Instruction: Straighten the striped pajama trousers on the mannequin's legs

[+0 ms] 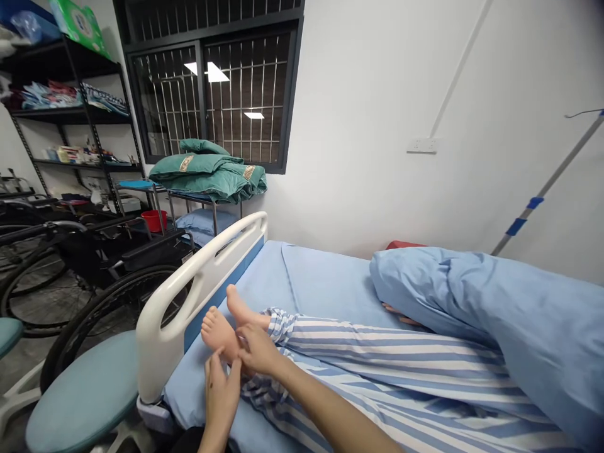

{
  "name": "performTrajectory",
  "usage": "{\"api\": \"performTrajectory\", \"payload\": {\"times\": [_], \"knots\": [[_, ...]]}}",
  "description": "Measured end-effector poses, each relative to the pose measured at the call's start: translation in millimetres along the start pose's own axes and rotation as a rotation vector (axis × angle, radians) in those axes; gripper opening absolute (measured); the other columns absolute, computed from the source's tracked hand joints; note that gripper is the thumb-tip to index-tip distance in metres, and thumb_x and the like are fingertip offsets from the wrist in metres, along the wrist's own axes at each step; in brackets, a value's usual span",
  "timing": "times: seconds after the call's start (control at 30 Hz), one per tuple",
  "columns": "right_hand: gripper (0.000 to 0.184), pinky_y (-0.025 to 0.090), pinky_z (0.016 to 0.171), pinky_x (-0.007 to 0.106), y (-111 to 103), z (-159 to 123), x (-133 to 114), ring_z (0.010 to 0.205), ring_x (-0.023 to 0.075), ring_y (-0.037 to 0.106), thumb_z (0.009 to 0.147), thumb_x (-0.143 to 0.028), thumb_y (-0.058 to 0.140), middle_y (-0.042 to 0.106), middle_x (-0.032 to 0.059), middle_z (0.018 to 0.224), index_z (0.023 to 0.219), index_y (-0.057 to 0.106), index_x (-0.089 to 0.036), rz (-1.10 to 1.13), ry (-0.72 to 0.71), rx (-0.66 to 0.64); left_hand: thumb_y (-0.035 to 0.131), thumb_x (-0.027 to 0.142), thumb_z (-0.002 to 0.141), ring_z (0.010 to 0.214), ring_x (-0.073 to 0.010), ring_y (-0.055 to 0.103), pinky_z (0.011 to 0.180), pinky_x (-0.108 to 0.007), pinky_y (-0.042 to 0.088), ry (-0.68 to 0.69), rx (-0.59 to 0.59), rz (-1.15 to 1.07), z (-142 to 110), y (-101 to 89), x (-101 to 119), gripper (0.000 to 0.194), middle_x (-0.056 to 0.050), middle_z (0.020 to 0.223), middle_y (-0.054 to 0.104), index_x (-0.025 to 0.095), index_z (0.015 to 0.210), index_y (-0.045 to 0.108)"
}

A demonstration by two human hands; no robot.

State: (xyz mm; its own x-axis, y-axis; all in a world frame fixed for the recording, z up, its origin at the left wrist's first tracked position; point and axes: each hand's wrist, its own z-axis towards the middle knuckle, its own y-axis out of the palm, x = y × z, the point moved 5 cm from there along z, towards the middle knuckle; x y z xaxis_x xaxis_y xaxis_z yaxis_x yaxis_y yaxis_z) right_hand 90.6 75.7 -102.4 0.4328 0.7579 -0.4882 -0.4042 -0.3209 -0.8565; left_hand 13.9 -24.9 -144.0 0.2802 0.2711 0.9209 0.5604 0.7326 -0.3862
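I log the bed (325,277) as largest, with its white footboard (210,286) at the far left, then striped trousers (377,352) along the sheet. My right hand (258,350): thumb and fingers bent against the ankle of the nearer foot (218,332); firmness I cannot tell. My left hand (221,384): thumb and fingers apart, fingertips at the foot's near edge. Foot rests beyond both hands, toes toward the footboard. Bedding patches (185,163): lettering illegible.
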Motion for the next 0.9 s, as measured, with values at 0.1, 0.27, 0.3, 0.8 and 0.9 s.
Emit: {"api": "performTrajectory", "payload": {"times": [0.1,0.27,0.3,0.8,0.9], "knots": [[0.033,0.038,0.08,0.032,-21.5,14.5,5.7,0.096,0.0217,0.051,0.068,-0.016,0.046,0.057,0.0085,0.102,0.101,0.051,-0.016,-0.027,0.04,0.134,0.046,0.034,0.073,0.116,-0.026,0.043,0.099,-0.041,0.035,0.301,0.038,0.183,11.0,-25.4,49.8,0.039,-0.013,0.117,0.052,0.016,0.108,0.051],[0.045,0.04,0.08,0.036,-14.8,52.7,22.7,0.099,0.0272,0.052,0.064,-0.028,0.056,0.057,0.013,0.107,0.105,0.049,-0.013,-0.131,0.178,0.045,0.04,0.029,0.077,0.107,-0.0235,0.047,0.097,-0.038,0.036,0.578,0.027,0.505,55.8,-28.8,116.8,0.032,-0.009,0.11,0.057,0.017,0.103,0.055],[0.05,0.04,0.08,0.036,-9.1,60.1,27.2,0.1,0.028,0.053,0.061,-0.03,0.06,0.057,0.0132,0.108,0.107,0.048,-0.013,-0.136,0.212,0.0,0.04,0.029,0.077,0.107,-0.0234,0.047,0.097,-0.037,0.035,0.604,0.021,0.57,67.5,-24.9,124.0,0.034,-0.01,0.111,0.057,0.016,0.105,0.055],[0.068,0.047,0.066,0.04,23.7,89.4,73.3,0.085,0.0331,0.062,0.049,-0.057,0.064,0.066,0.0114,0.094,0.104,0.048,-0.019,-0.176,0.349,-0.093,0.038,0.015,0.079,0.09,-0.027,0.061,0.073,-0.039,0.047,0.523,-0.408,1.262,170.6,66.7,117.9,0.031,-0.017,0.097,0.064,0.012,0.098,0.063],[0.065,0.047,0.063,0.039,27.0,90.0,74.5,0.081,0.0319,0.063,0.049,-0.056,0.064,0.066,0.0093,0.089,0.101,0.047,-0.02,-0.202,0.351,-0.089,0.043,0.008,0.075,0.081,-0.0269,0.064,0.07,-0.039,0.048,0.513,-0.424,1.324,172.4,83.0,116.8,0.027,-0.017,0.085,0.067,0.01,0.089,0.067]]}}
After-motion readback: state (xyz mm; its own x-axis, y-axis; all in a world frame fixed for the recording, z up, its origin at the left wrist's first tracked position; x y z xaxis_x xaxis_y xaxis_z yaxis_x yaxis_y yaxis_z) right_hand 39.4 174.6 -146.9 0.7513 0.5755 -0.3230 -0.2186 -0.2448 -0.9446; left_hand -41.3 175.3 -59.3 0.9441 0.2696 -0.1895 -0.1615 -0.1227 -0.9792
